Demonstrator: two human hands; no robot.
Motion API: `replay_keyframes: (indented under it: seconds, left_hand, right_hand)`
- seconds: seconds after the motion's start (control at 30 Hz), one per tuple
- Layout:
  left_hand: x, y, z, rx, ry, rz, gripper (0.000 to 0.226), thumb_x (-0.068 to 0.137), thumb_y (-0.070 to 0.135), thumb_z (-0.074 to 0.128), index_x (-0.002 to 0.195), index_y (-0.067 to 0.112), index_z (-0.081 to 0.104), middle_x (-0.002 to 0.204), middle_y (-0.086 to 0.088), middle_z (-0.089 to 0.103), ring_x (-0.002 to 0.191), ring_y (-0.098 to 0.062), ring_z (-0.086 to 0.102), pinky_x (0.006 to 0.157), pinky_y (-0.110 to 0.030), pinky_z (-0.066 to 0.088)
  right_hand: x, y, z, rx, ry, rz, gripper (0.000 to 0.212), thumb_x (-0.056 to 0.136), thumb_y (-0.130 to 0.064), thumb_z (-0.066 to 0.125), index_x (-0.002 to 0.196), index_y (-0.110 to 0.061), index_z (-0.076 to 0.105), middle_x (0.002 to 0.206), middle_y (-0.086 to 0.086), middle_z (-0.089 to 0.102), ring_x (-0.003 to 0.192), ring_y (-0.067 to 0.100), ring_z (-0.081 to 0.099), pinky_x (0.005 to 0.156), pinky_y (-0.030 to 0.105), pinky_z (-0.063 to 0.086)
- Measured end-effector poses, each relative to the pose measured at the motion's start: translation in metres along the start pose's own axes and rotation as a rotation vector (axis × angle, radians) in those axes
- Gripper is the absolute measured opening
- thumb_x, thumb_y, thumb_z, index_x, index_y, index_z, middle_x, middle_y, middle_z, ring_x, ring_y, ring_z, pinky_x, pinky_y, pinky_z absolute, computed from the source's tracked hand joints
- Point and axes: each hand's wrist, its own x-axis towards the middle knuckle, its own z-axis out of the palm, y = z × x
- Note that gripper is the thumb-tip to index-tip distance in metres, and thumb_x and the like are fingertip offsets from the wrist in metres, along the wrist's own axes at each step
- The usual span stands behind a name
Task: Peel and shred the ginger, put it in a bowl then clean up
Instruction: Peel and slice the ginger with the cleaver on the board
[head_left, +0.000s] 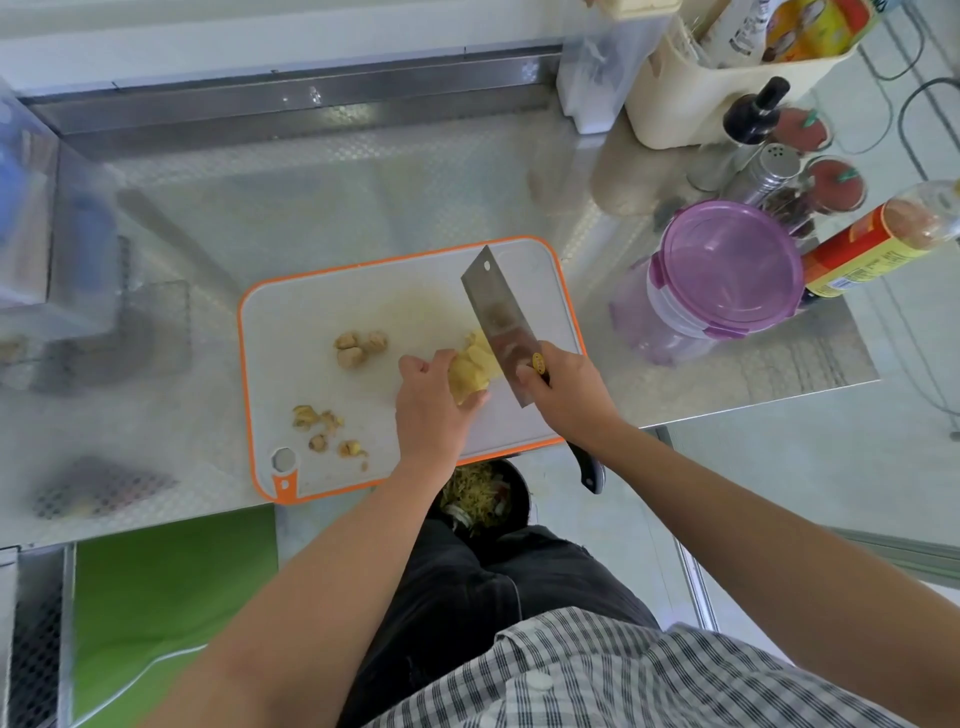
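Observation:
A peeled yellow ginger piece (470, 371) lies on the white cutting board with an orange rim (311, 322). My left hand (431, 405) holds it down, fingers curled over its near side. My right hand (569, 395) grips a steel cleaver (496, 317) near the blade's heel, its dark handle sticking out below my wrist. The blade stands against the right side of the ginger. Unpeeled ginger knobs (358, 348) sit mid-board. Peel scraps (324, 428) lie near the board's front left corner.
A black bin (483, 499) with shredded scraps stands under the counter's front edge. A purple-lidded container (727, 265), spice shakers (769, 171), a sauce bottle (878, 239) and a cream holder (691, 98) crowd the right. A metal grater (98, 488) lies at the left front.

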Motion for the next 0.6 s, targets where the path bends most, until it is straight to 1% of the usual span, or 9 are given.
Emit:
replay_keyframes:
  seconds: [0.13,0.2,0.27,0.33,0.4,0.43,0.5,0.53,0.6]
  left_hand:
    - [0.002,-0.003,-0.002,0.039,-0.005,0.055,0.048,0.081,0.029,0.073,0.126,0.021,0.056,0.106,-0.008,0.044,0.080,-0.023,0.052,0.076,-0.038,0.051]
    - [0.002,-0.003,-0.002,0.044,-0.011,0.066,0.056,0.081,0.031,0.073,0.131,0.019,0.052,0.110,-0.009,0.044,0.087,-0.025,0.055,0.074,-0.036,0.049]
    - [0.003,-0.002,-0.004,0.054,0.005,0.058,0.061,0.079,0.038,0.073,0.132,0.018,0.049,0.113,-0.008,0.043,0.091,-0.023,0.053,0.068,-0.032,0.043]
    - [0.006,-0.005,-0.011,0.086,0.109,0.075,0.055,0.080,0.038,0.070,0.126,0.015,0.053,0.111,-0.008,0.046,0.094,-0.022,0.050,0.066,-0.033,0.045]
    - [0.015,-0.015,-0.019,0.161,0.264,0.098,0.044,0.081,0.030,0.067,0.120,0.011,0.057,0.109,-0.011,0.051,0.098,-0.028,0.050,0.074,-0.041,0.048]
    - [0.021,-0.022,-0.024,0.231,0.310,0.080,0.043,0.081,0.025,0.065,0.120,0.010,0.057,0.113,-0.012,0.053,0.103,-0.031,0.049,0.079,-0.044,0.046]
    - [0.036,-0.036,-0.034,0.367,0.294,0.023,0.046,0.081,0.019,0.062,0.126,0.012,0.054,0.123,-0.011,0.054,0.112,-0.034,0.045,0.086,-0.044,0.039]
    - [0.042,-0.041,-0.038,0.402,0.267,0.016,0.045,0.082,0.018,0.062,0.126,0.014,0.056,0.123,-0.010,0.055,0.113,-0.034,0.044,0.087,-0.044,0.037]
    - [0.052,-0.053,-0.043,0.422,0.244,0.062,0.029,0.082,0.016,0.064,0.111,0.015,0.066,0.110,-0.007,0.061,0.107,-0.033,0.044,0.084,-0.042,0.033]
  right_hand:
    - [0.005,0.006,0.001,0.026,-0.017,0.022,0.020,0.095,-0.027,0.049,0.087,-0.009,0.050,0.063,0.002,0.046,0.061,0.026,0.048,0.055,0.034,0.038]
    - [0.008,0.008,0.001,0.059,-0.006,0.024,0.016,0.095,-0.027,0.049,0.085,-0.014,0.051,0.061,0.000,0.047,0.056,0.025,0.051,0.053,0.032,0.040]
    - [0.010,0.007,0.000,0.085,-0.001,0.027,0.015,0.095,-0.026,0.049,0.081,-0.020,0.048,0.061,-0.001,0.050,0.054,0.023,0.054,0.052,0.032,0.044]
    - [0.014,0.004,-0.001,0.085,-0.003,0.017,0.019,0.095,-0.028,0.048,0.084,-0.012,0.050,0.065,0.007,0.054,0.057,0.029,0.057,0.054,0.039,0.048]
    - [0.018,-0.003,0.000,0.088,-0.017,-0.005,0.024,0.095,-0.027,0.049,0.087,-0.005,0.051,0.066,0.010,0.053,0.060,0.033,0.058,0.055,0.040,0.048]
    - [0.020,-0.007,0.001,0.090,-0.027,-0.020,0.025,0.095,-0.026,0.049,0.085,-0.003,0.049,0.066,0.010,0.052,0.060,0.034,0.058,0.053,0.039,0.045]
    - [0.023,-0.017,0.006,0.087,-0.053,-0.053,0.027,0.095,-0.025,0.050,0.076,-0.007,0.042,0.066,0.012,0.050,0.059,0.035,0.056,0.051,0.037,0.040]
    - [0.023,-0.021,0.009,0.081,-0.064,-0.067,0.030,0.095,-0.025,0.050,0.071,-0.011,0.038,0.065,0.011,0.049,0.058,0.034,0.054,0.051,0.037,0.040]
    - [0.023,-0.030,0.016,0.066,-0.084,-0.087,0.034,0.095,-0.024,0.050,0.066,-0.019,0.032,0.062,0.006,0.047,0.053,0.027,0.050,0.051,0.035,0.038]
